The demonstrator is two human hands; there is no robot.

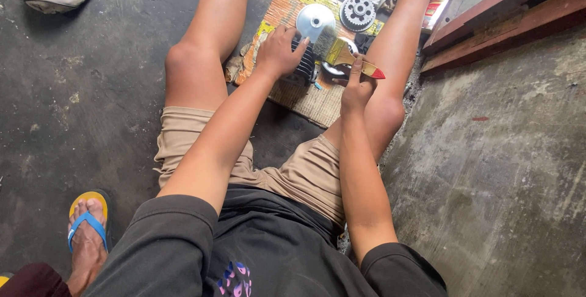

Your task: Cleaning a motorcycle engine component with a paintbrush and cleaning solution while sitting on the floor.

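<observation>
The floor (91, 101) is dark, stained concrete under even daylight. At 3 o'clock, a raised slab (500, 162) of rough grey concrete occupies the right side. At 1 o'clock, reddish-brown wooden planks (506, 13) lie along its upper edge.

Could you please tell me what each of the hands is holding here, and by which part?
The right hand holds a wooden-handled, red-tipped paintbrush by its handle. The left hand rests on a dark ribbed metal part, gripping its top.

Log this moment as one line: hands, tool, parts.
left hand: on dark part | right hand: holds paintbrush | silver disc, gear on cardboard | seated on floor
</observation>
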